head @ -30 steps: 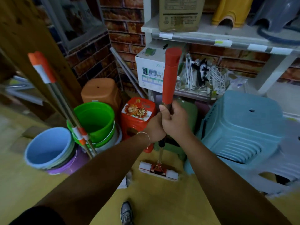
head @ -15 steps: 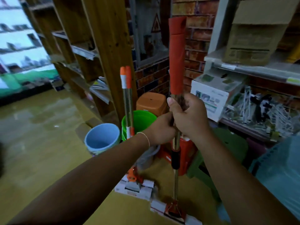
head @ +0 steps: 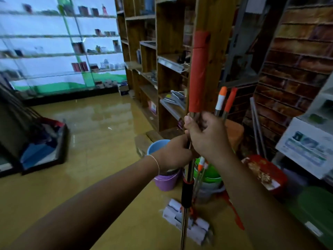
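We see a yellow floor (head: 100, 145) running out left of & beneath both hands. Far beyond the left hand (head: 173, 153) there's lit glass shelving (head: 54, 51) w/ small goods, too blurred to tell apart. Straight behind the hands stands a wooden shelf unit (head: 162, 69), & a brick wall (head: 297, 69) rises to the right of the right hand (head: 207, 136). A white box (head: 306, 148) sits well right of that hand, w/ a red stool (head: 264, 170) lower right & an orange stool (head: 234, 130) just behind it. The mop (head: 186, 193) stands approx. upright in the middle: its red sleeve (head: 199, 73) starts right above the right hand, its metal pole & black collar run down below both. Both hands are wrapped tight round the pole, right hand on top, left hand touching just under it. A blue bucket (head: 155, 147) shows behind the left hand, a purple bucket (head: 166, 181) below it, a green bucket (head: 210, 175) below the right hand. Two spare mops (head: 220, 101) w/ orange tips poke up just right of the right hand. A thin thread bracelet (head: 156, 163) circles the left wrist.
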The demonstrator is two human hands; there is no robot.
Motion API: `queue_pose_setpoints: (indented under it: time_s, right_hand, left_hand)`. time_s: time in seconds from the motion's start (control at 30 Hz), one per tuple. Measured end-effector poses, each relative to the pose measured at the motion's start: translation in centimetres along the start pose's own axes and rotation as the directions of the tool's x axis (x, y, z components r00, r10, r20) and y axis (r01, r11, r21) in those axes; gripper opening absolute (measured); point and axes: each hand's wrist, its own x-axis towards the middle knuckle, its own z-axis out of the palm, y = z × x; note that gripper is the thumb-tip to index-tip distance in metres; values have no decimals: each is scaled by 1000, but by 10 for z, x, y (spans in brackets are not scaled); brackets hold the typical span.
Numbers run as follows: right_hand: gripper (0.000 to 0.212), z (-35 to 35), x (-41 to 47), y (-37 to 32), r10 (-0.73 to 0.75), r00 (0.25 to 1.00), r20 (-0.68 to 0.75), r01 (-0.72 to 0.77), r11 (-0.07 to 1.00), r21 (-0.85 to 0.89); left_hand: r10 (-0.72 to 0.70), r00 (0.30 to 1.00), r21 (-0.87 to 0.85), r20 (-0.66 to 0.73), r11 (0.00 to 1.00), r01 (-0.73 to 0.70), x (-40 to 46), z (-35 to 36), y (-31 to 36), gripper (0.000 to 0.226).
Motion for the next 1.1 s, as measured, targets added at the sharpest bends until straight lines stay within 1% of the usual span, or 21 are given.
queue_pose_setpoints:
  time_s: [0.03, 0.13, 0.17, 0.27, 0.33, 0.4, 0.47, 0.53, 0.57, 0.63, 0.7, 0.87, 0.93, 1.03, 1.1]
  right_hand:
    - [33, 18, 1, -7, 2, 1000, 19, -2, 1000, 7]
    - [14, 74, 4, -24, -14, 998, 68, 11, 999, 46]
    - [16, 91, 5, -30, -24, 996, 83, 20, 998, 52]
    - [36, 142, 8, -52, -39, 990, 136, 27, 996, 90]
    - [41, 173, 14, -67, -62, 985, 159, 42, 991, 129]
    - [40, 201, 21, -82, -97, 981, 169, 72, 986, 150]
    - [34, 226, 27, -97, -132, 973, 191, 103, 982, 155]
    - [29, 250, 36, -109, -160, 963, 216, 127, 979, 157]
    - [25, 263, 40, -115, -175, 956, 237, 139, 977, 163]
    - [17, 290, 50, -125, -196, 939, 283, 146, 971, 188]
    - [17, 318, 58, -135, -225, 923, 313, 164, 964, 209]
    - [19, 395, 86, -151, -305, 856, 417, 214, 944, 251]
    - [19, 428, 102, -154, -324, 829, 456, 210, 936, 283]
    - [18, 480, 131, -153, -346, 793, 501, 190, 922, 336]
    - [14, 514, 152, -151, -355, 774, 524, 170, 914, 369]
  left_hand:
    - [-1, 1000, 17, -26, 1000, 1, -6, -15, -8, 13]
    - [-26, 993, 45, -114, 998, 31, -25, -61, -32, 14]
    - [-35, 990, 35, -133, 999, 40, -31, -76, -38, 17]
    - [-72, 981, 7, -179, 997, 74, -51, -125, -56, 23]
    - [-89, 969, -4, -232, 996, 90, -63, -157, -64, 23]
    - [-82, 951, -6, -297, 996, 84, -73, -187, -69, 20]
    - [-70, 933, -20, -352, 998, 68, -83, -215, -72, 8]
    - [-75, 909, -61, -411, 997, 54, -93, -243, -75, 22]
    - [-89, 900, -85, -427, 995, 59, -98, -257, -76, 24]
    - [-111, 881, -76, -459, 993, 85, -105, -284, -84, 16]
    - [-116, 856, -48, -504, 993, 106, -113, -307, -92, 5]
    - [-66, 760, 12, -647, 995, 97, -121, -368, -125, 5]
    - [-68, 730, 16, -680, 994, 107, -118, -397, -145, 6]
    - [-68, 685, 33, -726, 990, 134, -105, -446, -176, 14]
    - [-69, 676, 44, -734, 988, 148, -95, -479, -194, 16]
